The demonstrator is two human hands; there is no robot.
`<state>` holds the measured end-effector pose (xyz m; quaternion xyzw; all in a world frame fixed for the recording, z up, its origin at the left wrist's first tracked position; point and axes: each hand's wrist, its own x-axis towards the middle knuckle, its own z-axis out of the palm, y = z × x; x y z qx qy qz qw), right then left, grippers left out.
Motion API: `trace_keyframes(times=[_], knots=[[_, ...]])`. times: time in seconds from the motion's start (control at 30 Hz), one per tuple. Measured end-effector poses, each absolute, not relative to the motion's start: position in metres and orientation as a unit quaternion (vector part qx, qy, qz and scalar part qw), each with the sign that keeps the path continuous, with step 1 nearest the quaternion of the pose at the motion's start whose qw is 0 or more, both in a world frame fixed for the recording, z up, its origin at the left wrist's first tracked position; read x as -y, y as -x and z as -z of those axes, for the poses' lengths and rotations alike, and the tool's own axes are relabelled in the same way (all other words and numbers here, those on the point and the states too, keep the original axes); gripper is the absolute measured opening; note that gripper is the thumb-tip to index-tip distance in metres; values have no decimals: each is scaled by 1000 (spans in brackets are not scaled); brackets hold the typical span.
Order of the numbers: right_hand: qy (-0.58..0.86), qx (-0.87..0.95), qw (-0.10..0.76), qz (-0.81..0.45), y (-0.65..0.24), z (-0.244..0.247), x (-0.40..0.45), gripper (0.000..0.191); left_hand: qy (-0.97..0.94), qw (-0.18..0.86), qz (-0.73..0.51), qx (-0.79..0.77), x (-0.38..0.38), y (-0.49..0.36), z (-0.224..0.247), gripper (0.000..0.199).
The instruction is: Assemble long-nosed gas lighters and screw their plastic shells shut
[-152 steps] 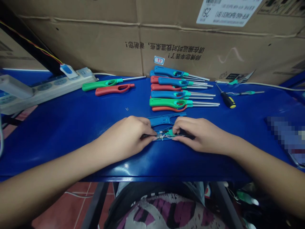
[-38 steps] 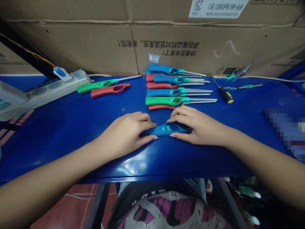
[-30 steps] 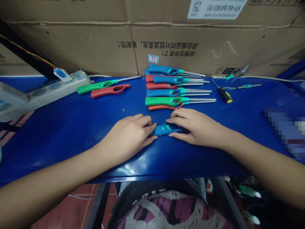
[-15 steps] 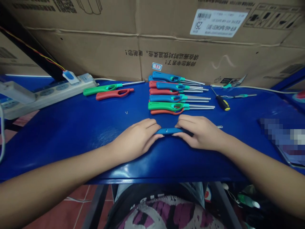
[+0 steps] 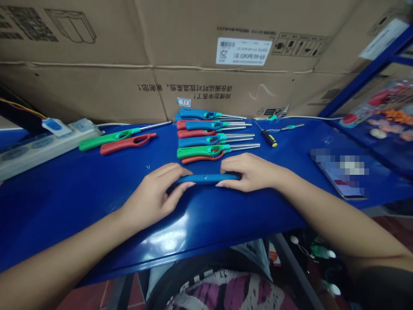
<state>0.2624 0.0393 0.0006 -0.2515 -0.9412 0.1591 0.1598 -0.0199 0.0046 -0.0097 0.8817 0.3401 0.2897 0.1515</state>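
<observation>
Between my hands is a blue gas lighter (image 5: pixel 205 178), held level just above or on the blue table, its narrow edge facing me. My left hand (image 5: pixel 159 189) pinches its left end between thumb and fingers. My right hand (image 5: pixel 250 172) grips it further right, covering part of the body; no metal tube shows past that hand. Beyond them lies a stack of blue, red and green lighters, the nearest a green lighter (image 5: pixel 193 152) with a silver tube. Two tiny screws (image 5: pixel 148 166) lie beyond my left hand.
At left, a green lighter (image 5: pixel 105 141) and a red lighter casing (image 5: pixel 121 146) lie by a white power strip (image 5: pixel 38 150). A black-and-yellow screwdriver (image 5: pixel 269 138) lies at back right, a blurred-out phone (image 5: pixel 338 181) further right. A cardboard box (image 5: pixel 112 90) stands behind.
The camera view has swung to the right. My hands have moved apart along the blue lighter, so more of its body shows. The silver tip seen past my right hand is out of sight now.
</observation>
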Motion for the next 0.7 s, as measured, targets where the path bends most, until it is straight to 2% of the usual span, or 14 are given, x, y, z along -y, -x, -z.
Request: trace_keyframes(times=[0.13, 0.23, 0.37, 0.53, 0.6, 0.7], knots=[[264, 937, 170, -150, -264, -6, -38, 32, -870, 146, -293, -370, -6, 20, 8, 19], [312, 934, 122, -128, -262, -10, -35, 35, -875, 147, -272, -374, -7, 19, 9, 25], [348, 927, 53, -128, -258, -12, -31, 39, -906, 106, -216, -347, -8, 20, 11, 44], [296, 932, 109, -179, -256, -11, -27, 30, -932, 56, -182, -307, -9, 22, 13, 37], [263, 941, 136, -161, -254, -9, -26, 33, -934, 68, -175, -305, -8, 22, 13, 38], [234, 950, 177, -106, -251, -2, -23, 23, -931, 96, -174, -306, -5, 20, 14, 39]])
